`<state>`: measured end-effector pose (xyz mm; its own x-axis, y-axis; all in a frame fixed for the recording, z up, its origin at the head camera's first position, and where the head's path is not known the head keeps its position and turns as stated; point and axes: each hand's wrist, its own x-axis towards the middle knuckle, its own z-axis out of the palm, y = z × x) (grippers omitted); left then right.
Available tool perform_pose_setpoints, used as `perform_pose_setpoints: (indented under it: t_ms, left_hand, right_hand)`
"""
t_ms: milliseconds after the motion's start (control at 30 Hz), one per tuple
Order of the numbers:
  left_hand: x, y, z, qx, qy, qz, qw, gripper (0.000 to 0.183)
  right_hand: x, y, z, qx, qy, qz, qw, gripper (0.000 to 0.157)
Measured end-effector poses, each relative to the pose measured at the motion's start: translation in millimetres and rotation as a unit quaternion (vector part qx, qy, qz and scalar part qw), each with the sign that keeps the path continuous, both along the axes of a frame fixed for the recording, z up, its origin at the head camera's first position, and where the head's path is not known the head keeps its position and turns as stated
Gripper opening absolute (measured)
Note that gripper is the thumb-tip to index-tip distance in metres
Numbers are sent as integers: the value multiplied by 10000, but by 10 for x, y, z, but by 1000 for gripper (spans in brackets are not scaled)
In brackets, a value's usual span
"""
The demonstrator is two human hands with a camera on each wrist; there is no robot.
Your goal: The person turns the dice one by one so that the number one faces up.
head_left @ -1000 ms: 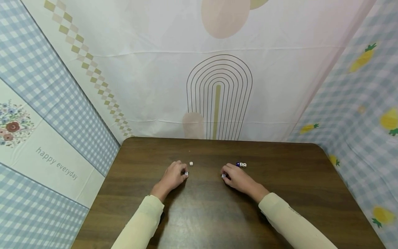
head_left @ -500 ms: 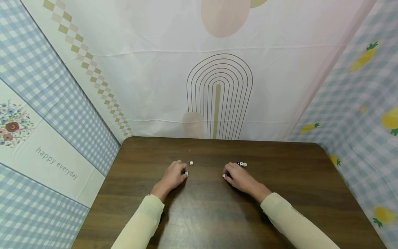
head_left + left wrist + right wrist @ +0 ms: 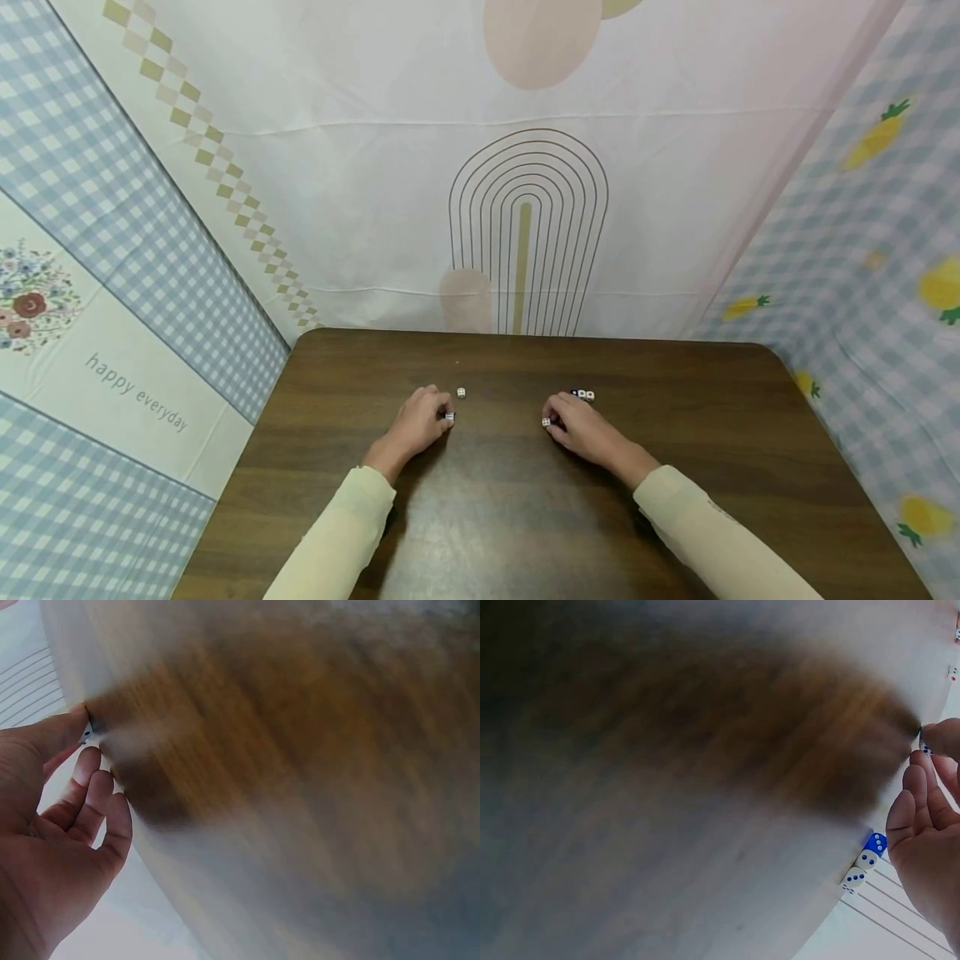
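Note:
My left hand (image 3: 420,421) is at the table's left-middle and pinches a small die (image 3: 450,417) between thumb and fingertips. In the left wrist view only a sliver of that die (image 3: 87,733) shows by the thumb. Just beyond this hand a loose white die (image 3: 461,392) lies on the table. My right hand (image 3: 583,427) pinches another white die (image 3: 546,422), its dark-spotted face turned toward me. Behind the right hand a short row has a blue die (image 3: 876,844) touching two white dice (image 3: 860,868); the hand partly covers the blue one in the head view.
Both hands work over a dark brown wooden table (image 3: 480,508) with rounded far corners. A white patterned cloth (image 3: 360,208) hangs right behind its far edge. Checked cloths (image 3: 825,275) flank the table on both sides.
My right hand has shifted slightly to the right with its die, whose spotted white face now shows more plainly. The left hand and the loose dice stay put.

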<state>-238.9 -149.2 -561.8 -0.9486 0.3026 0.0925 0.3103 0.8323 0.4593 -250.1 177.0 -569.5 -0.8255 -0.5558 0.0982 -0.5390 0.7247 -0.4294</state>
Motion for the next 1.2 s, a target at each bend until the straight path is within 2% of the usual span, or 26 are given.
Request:
perform_pose_setpoints:
  t_ms: [267, 600, 867, 1033, 1200]
  left_hand:
    - [-3, -1, 11, 66, -166, 112, 9998, 21]
    - [11, -1, 23, 141, -205, 141, 9996, 21]
    - [-14, 10, 51, -51, -360, 173, 9992, 20]
    - [-12, 8, 69, -24, -364, 138, 9992, 20]
    - [0, -7, 82, 42, -356, 144, 9993, 22]
  right_hand:
    - [4, -8, -7, -182, -91, -66, 9998, 13]
    - [-10, 8, 28, -211, -601, -205, 9978, 16]
    - [3, 15, 63, -86, -470, -111, 9988, 18]
    - [13, 12, 64, -97, -335, -131, 9993, 16]
    - [10, -16, 73, -75, -200, 14, 9998, 11]
